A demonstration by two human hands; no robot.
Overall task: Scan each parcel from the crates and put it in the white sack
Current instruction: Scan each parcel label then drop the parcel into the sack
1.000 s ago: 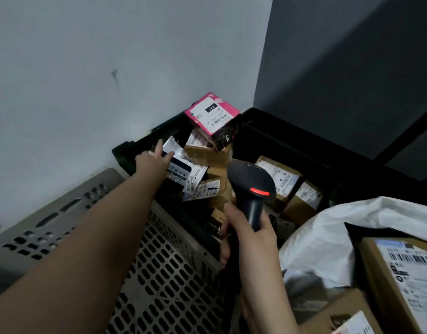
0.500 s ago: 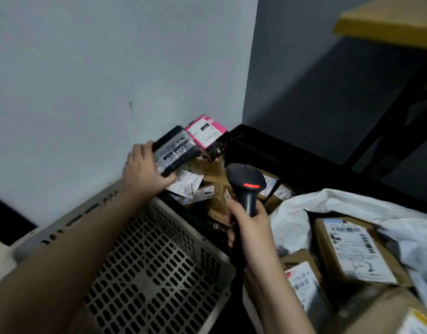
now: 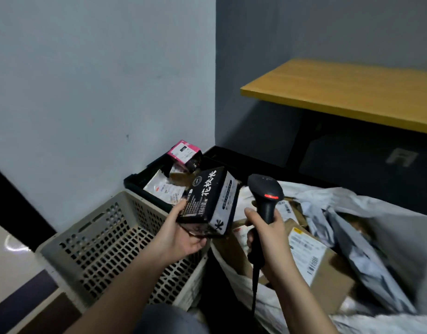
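Head view, looking down into a room corner. Left hand (image 3: 181, 239) grips a black box (image 3: 209, 203) from below, thumb on its near face, fingers curled under it; box tilted, white Chinese print on its top and side, held above the gap between the crates and the sack

Right hand (image 3: 268, 233) wrapped round the handle of a black scanner (image 3: 265, 196); scanner upright, head pointing away from the camera, red light lit on its back; its cable hangs down past the wrist. Scanner just right of the box, not touching it as far as can be seen

Beige crate (image 3: 106, 239), perforated walls, stands nearest on the left; no parcels visible inside. Black crate (image 3: 145, 186) behind it against the wall holds brown and white labelled parcels; a pink box (image 3: 183, 153) sits tilted on top of that pile at the back

White sack (image 3: 366, 208) at right, mouth open, holding brown cartons (image 3: 308, 259) with white labels and grey mailer bags (image 3: 352, 242)

Yellow tabletop (image 3: 352, 90) on a dark frame, upper right, well apart from the hands. Grey walls meet behind the black crate
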